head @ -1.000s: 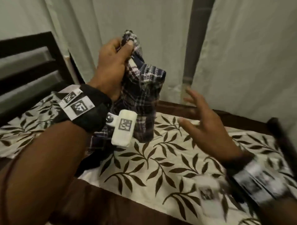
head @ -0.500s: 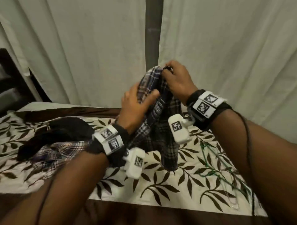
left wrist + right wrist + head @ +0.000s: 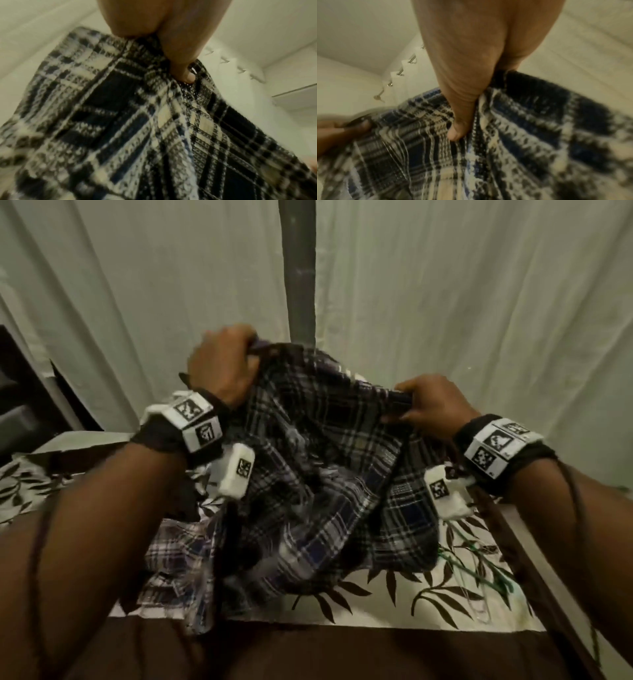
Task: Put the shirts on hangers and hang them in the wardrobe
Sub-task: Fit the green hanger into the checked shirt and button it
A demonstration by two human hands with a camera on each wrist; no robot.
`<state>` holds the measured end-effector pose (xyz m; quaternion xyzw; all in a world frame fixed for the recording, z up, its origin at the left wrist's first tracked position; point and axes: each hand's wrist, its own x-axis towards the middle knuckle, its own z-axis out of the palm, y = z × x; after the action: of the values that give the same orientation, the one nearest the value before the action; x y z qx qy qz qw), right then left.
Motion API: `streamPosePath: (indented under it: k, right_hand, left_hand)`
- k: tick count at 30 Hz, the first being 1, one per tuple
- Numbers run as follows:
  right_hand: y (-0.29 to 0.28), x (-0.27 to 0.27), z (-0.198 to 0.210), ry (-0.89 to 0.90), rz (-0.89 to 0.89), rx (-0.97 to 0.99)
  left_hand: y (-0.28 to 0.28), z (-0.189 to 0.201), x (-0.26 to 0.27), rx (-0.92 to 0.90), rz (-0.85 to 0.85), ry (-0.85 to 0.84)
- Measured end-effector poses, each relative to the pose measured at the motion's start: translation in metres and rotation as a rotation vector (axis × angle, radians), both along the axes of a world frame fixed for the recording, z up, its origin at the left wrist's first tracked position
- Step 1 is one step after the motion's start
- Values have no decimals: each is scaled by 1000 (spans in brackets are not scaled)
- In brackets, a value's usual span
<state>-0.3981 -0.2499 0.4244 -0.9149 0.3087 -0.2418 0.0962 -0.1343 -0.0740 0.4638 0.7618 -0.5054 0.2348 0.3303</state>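
Observation:
A dark blue, black and white plaid shirt (image 3: pixel 318 481) is held up over the bed, its lower part bunched on the bedspread. My left hand (image 3: pixel 222 364) grips its upper edge at the left; the left wrist view shows the thumb pressed into the plaid shirt (image 3: pixel 137 121). My right hand (image 3: pixel 428 402) pinches the upper edge at the right, and the right wrist view shows its thumb on the plaid shirt (image 3: pixel 505 148). The cloth is stretched between both hands. A thin green wire hanger (image 3: pixel 479 573) lies on the bed at the right, partly under the shirt.
The bed has a white bedspread with brown leaf print (image 3: pixel 394 604) and a brown border along the near edge. Pale curtains (image 3: pixel 479 302) hang behind, with a dark vertical pole (image 3: pixel 298 268) between them. A dark headboard (image 3: pixel 20 392) stands at the far left.
My right hand reached in and took hold of the shirt. Both hands then moved apart, spreading the shirt's upper edge wide between them. The head view turned right and down.

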Motion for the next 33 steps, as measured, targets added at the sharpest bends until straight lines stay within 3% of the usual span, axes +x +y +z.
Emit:
streamPosePath:
  k: [2,4,7,9,12,14,16,18,20,26,29,31,33]
  right_hand:
    - [-9,-8,15,-124,-69,-51]
    - [-17,-17,42,-393,-164,-90]
    - [-24,-32,77,-625,-237,-9]
    - [-27,-41,81,-587,-164,110]
    - [-28,-57,73,-257,-160,129]
    - [-29,-65,65,-189,-188,85]
    - [-33,-70,61,-266,-228,53]
    - [-38,-75,57,-337,-311,21]
    - [-35,-76,52,-292,-334,22]
    - [57,-9,44,-299,294,244]
    - [84,13,31,-313,336,277]
    - [90,9,24,-349,368,330]
    - [89,0,25,-476,378,433]
  left_hand:
    - [-1,46,-11,-84,-14,-165]
    - [1,81,-13,-51,-127,-217]
    - [5,86,-9,354,-73,-295]
    - [7,63,6,435,-93,-90]
    - [18,37,31,173,-250,362]
    - [21,39,37,-19,-263,477]
    - [23,52,33,-152,-273,518]
    - [26,66,23,-243,-391,613]
    - [28,71,7,-250,-511,716]
    - [7,36,-81,29,-702,671]
    - [6,7,-101,36,-698,657]
    - [13,-22,-97,43,-703,760]
    - [30,-62,-91,182,-730,864]
